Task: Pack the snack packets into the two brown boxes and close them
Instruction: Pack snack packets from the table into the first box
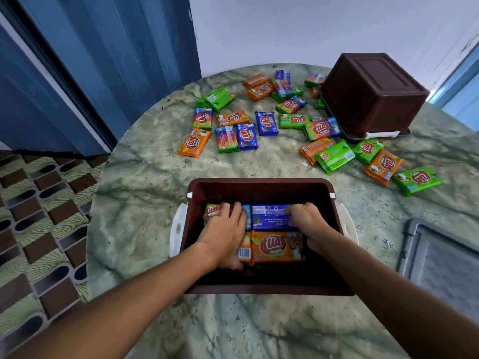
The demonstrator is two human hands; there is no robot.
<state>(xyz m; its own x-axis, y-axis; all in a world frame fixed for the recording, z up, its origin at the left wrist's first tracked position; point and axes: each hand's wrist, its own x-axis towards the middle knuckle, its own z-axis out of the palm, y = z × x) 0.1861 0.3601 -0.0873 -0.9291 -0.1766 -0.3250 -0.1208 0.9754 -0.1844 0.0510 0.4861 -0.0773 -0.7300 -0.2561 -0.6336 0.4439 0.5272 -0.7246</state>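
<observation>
An open brown box (259, 186) with white side latches stands on the table in front of me. Inside lie several snack packets, among them a blue packet (269, 218) and an orange packet (277, 246). My left hand (225, 229) reaches into the box's left side, its fingers curled over a packet (212, 210) there. My right hand (305, 221) grips the right end of the blue packet. The second brown box (373, 94) sits upside down at the back right. Many loose packets (246, 136) lie scattered across the far half of the table.
A grey lid (440, 263) lies at the table's right edge. The round marble-patterned table (145, 203) drops off to a patterned floor (39, 229) on the left. Blue curtains (103, 60) hang at the back left.
</observation>
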